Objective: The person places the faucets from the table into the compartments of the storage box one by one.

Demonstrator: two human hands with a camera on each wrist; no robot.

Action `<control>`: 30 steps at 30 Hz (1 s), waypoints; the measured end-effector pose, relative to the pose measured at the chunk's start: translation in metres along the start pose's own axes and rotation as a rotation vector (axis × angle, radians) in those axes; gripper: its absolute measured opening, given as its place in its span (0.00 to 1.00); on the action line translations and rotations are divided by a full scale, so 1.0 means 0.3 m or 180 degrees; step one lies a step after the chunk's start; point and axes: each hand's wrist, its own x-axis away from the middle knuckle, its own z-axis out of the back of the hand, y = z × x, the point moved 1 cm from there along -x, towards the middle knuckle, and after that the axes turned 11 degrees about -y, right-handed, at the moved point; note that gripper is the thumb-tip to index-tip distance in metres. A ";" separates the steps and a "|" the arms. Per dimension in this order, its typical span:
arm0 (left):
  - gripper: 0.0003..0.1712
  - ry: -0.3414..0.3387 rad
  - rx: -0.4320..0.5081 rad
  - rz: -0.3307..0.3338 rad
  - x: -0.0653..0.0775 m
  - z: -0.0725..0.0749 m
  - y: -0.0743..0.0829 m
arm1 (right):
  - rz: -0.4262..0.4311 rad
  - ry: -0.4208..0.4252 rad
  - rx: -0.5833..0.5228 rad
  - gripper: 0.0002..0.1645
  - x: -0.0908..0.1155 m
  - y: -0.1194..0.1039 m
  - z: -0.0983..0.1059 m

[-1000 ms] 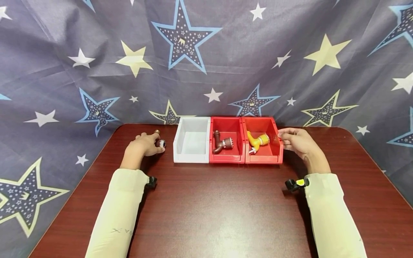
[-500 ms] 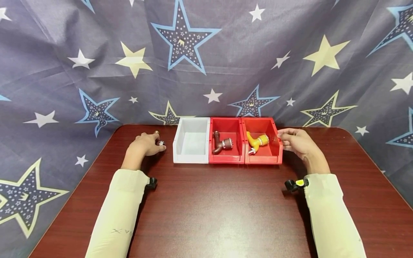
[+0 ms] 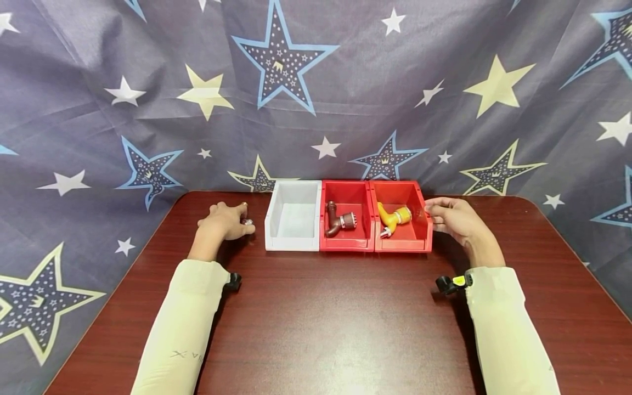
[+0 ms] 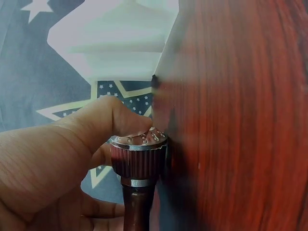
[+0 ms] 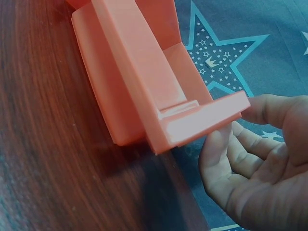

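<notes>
My left hand (image 3: 223, 222) is at the table's far left, gripping a brown tap (image 4: 139, 161) with a ribbed knob and silver rings. In the left wrist view the thumb lies across the knob's end face, and fingers pass behind the tap. My right hand (image 3: 456, 218) pinches the right side rim of the orange-red bin (image 5: 207, 119) between thumb and fingers. Inside that bin lies a yellow tap (image 3: 394, 216) with a silver spout. The middle red bin (image 3: 348, 244) holds another brown tap (image 3: 340, 219).
A white bin (image 3: 292, 243) stands left of the two red ones, all side by side at the back of the dark wooden table (image 3: 336, 318). A star-patterned cloth (image 3: 306, 137) hangs right behind them.
My left thumb and fingers have closed around the brown tap, covering more of its knob, and the hand has shifted slightly right. The right hand stays at the bin's rim.
</notes>
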 end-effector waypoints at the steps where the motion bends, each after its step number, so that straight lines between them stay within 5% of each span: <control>1: 0.45 0.0019 -0.0011 -0.0003 -0.001 0.000 0.003 | 0.0002 0.0002 0.0004 0.27 0.000 0.000 0.001; 13: 0.40 0.0545 -0.0100 -0.0121 0.004 0.027 0.021 | 0.0008 0.0011 -0.0024 0.26 0.009 0.002 0.007; 20: 0.30 0.0814 -0.0055 -0.0196 0.041 0.068 0.054 | 0.0022 0.0069 0.0076 0.25 0.013 0.000 0.013; 30: 0.30 0.1117 -0.0025 -0.0319 0.110 0.099 0.112 | 0.0047 -0.0027 -0.0045 0.25 -0.004 0.004 0.004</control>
